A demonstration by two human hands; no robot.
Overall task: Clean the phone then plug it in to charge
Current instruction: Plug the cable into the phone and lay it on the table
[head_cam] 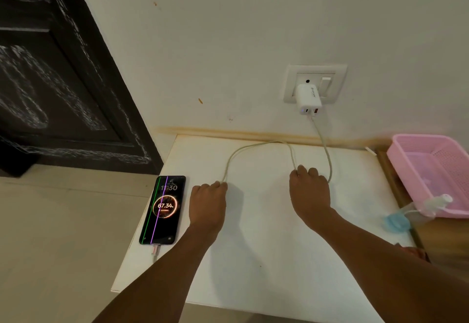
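A black phone [163,209] lies face up at the left edge of the white table [266,259]. Its screen is lit, shows 67.34 % and has green and purple vertical lines. A connector sits in its near end. The pale charging cable [253,146] arcs across the table's back up to a white charger [308,99] plugged into the wall socket [314,82]. My left hand [209,202] is closed on the cable just right of the phone. My right hand [309,188] grips the cable farther right, where it loops back.
A pink plastic basket [431,173] stands at the right on a wooden surface. In front of it lie a clear spray bottle [431,204] and a blue cloth [397,222]. A dark door [63,81] fills the left, above a tiled floor.
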